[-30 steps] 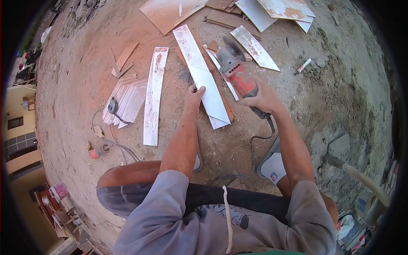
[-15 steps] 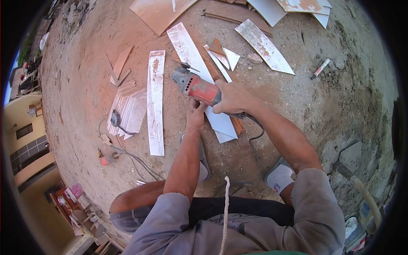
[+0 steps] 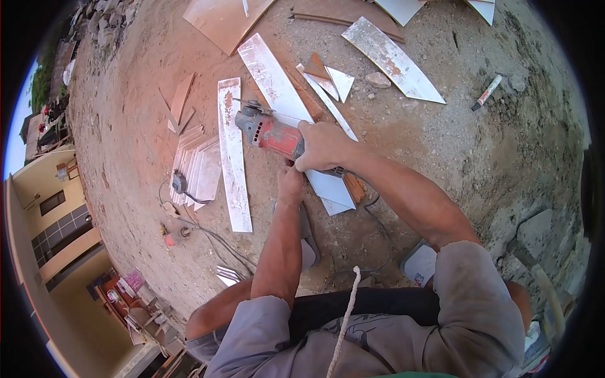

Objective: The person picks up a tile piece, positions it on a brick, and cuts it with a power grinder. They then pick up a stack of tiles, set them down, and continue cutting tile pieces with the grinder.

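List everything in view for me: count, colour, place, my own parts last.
Angle grinder: one, red and grey, over the central strip
Central strip: one, white, beneath the grinder
Outer long strips: two, stained white, left and upper right
Stacked pieces: several, pale, left
Probable tape measure: one, grey, on the stack
Marker: one, white and red, right
Second tool: one, reddish, lower left
Large panel: one, reddish, top
Building: one, cream, far left
Right hand: one, bare, gripping the grinder
Left hand: one, bare, fingers partly hidden
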Motion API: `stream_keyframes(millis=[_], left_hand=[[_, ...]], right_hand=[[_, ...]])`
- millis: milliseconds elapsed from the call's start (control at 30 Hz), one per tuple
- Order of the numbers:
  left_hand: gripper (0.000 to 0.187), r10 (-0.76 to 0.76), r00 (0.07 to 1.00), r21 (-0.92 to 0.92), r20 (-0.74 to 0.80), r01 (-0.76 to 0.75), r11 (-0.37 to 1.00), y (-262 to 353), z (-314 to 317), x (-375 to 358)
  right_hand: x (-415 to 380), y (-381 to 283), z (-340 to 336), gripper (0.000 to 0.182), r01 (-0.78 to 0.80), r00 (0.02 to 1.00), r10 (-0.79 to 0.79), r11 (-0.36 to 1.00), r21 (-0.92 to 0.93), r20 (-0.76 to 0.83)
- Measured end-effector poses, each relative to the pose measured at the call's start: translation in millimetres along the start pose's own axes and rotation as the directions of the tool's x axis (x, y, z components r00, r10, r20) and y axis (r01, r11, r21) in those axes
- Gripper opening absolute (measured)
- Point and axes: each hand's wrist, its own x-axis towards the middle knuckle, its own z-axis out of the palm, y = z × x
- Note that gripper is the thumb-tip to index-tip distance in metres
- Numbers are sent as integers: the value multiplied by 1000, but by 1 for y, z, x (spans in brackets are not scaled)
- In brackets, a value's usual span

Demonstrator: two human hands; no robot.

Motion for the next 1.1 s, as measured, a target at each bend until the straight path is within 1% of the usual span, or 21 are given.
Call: stream_keyframes(millis=[67, 133, 167, 233, 367, 433, 467, 533, 633, 733, 800, 867, 967, 1033, 1100], left_hand=[[57, -8, 1000, 18, 20, 8, 1000, 4, 2, -1], [60, -21, 1000, 78, -23, 23, 997, 8, 4, -4], [60, -18, 1000, 79, -20, 20, 997, 10, 5, -5], [61, 14, 1000, 60, -5, -14, 998, 9, 5, -5], [61, 4, 1000, 21, 24, -5, 1000, 2, -1, 0], [60, 77, 997, -23, 13, -77, 997, -3, -1, 1], [60, 74, 997, -23, 12, -74, 997, -5, -2, 2], [48, 20, 999, 3, -34, -20, 1000, -3, -1, 1], [50, 11, 996, 11, -88, -10, 1000, 3, 5, -1], [50, 11, 997, 62, -80, -6, 998, 17, 12, -8], [49, 33, 995, 37, -96, -30, 999, 11, 11, -7], [49, 55, 992, 14, -112, -54, 998, 5, 8, -4], [48, 42, 994, 54, -101, -36, 998, -1, 3, 1], [48, 2, 994, 100, -112, 10, 995, -1, 2, 2], [49, 17, 993, 118, -114, -3, 993, -1, 3, 1]], right_hand=[[1, -1, -2, 70, 0, 1000, 0, 1000, 6, 4], [2, -2, -3, 71, 1, 1000, -1, 1000, 3, 7], [2, -3, -4, 71, -1, 1000, 1, 1000, -1, 14], [3, -3, -4, 71, -4, 1000, 5, 1000, -2, 16], [3, -3, 0, 69, -14, 999, 14, 1000, -20, 37], [2, -4, -1, 69, -15, 999, 16, 1000, -21, 41], [2, -5, -1, 69, -18, 999, 19, 1000, -20, 42], [3, -5, 0, 69, -24, 999, 25, 1000, -19, 39], [4, -5, -1, 69, -27, 999, 28, 999, -19, 40], [3, -6, -3, 69, -31, 998, 32, 999, -19, 47], [3, -8, -4, 69, -33, 998, 34, 999, -18, 50], [3, -11, -5, 71, -74, 994, 77, 996, -43, 75], [4, -7, -4, 73, -43, 997, 44, 999, -6, 63], [6, -5, -2, 73, -41, 998, 42, 999, -18, 55], [7, -5, 0, 73, -38, 998, 39, 999, -28, 46]])
